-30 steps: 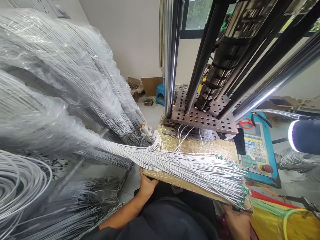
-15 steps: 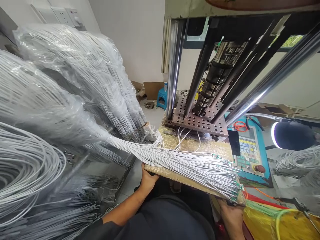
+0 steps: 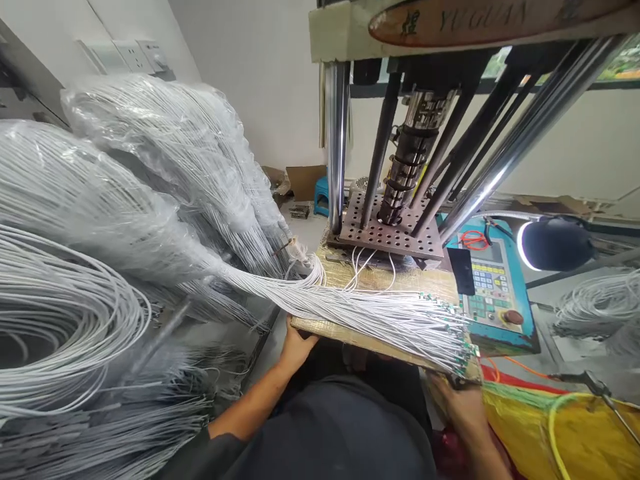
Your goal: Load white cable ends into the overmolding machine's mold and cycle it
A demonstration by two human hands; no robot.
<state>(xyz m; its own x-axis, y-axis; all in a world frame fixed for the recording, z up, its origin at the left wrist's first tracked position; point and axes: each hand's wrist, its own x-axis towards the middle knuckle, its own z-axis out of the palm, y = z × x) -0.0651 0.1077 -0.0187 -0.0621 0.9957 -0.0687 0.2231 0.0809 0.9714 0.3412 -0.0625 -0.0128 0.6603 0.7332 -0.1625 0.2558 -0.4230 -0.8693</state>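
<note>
My left hand [image 3: 296,349] grips the near left edge of a tape-covered wooden board [image 3: 350,337] that lies in front of a press machine [image 3: 395,173]. At the near right corner of that board, under the cable ends, my right hand [image 3: 457,400] holds on. A thick bundle of white cables [image 3: 380,319] with small green tips lies across the board from left to right. A few single white cables [image 3: 367,267] run under the press's perforated steel plate [image 3: 387,233].
Large plastic-wrapped coils of white cable [image 3: 125,200] fill the left side. A blue control panel [image 3: 493,293] sits right of the press, with a lamp head [image 3: 553,243] beside it. A yellow bag [image 3: 560,433] lies at lower right. A blue stool [image 3: 323,193] stands far back.
The view has tilted upward, showing the press's top beam. Both hands have stayed on the board's near edge; my right hand shows more now.
</note>
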